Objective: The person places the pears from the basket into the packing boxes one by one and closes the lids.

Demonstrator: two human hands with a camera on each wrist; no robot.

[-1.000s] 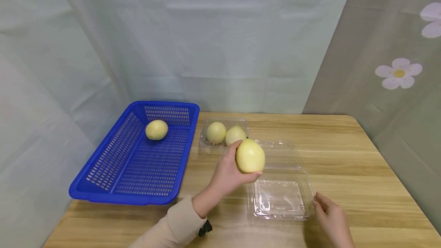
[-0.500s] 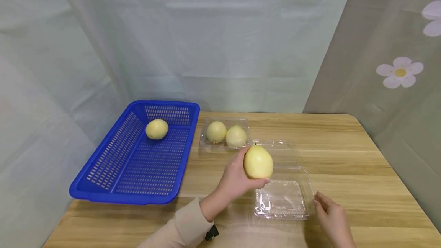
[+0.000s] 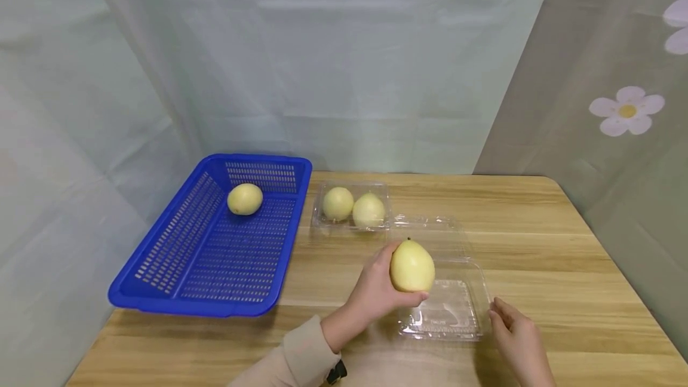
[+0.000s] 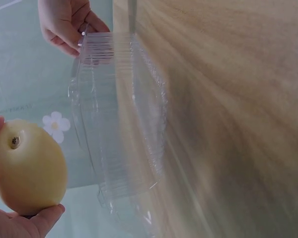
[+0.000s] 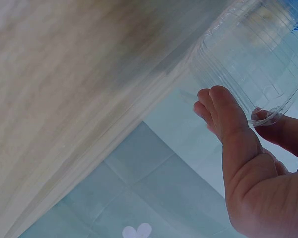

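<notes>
My left hand (image 3: 376, 288) grips a round, pale yellow pear (image 3: 412, 266) between thumb and fingers. The pear's dark stem points up, and the fruit hangs above a clear plastic clamshell box (image 3: 451, 318) that lies with its lid folded back. At the box's right side, my right hand (image 3: 518, 339) pinches the rim. In the right wrist view, thumb and finger meet at a corner of the clear box (image 5: 268, 69). From the left wrist, the pear (image 4: 30, 168) appears beside the box wall (image 4: 104, 114), apart from it.
A blue slotted basket (image 3: 231, 261) stands at the left with one pear (image 3: 244, 199) inside. Behind the open box sits another clear box (image 3: 352, 185) holding two pears. Fabric hangs along the back of the wooden table (image 3: 559, 267).
My left hand has carried the pear rightward and toward me, to over the near half of the open box. The right hand has kept its place at the rim.
</notes>
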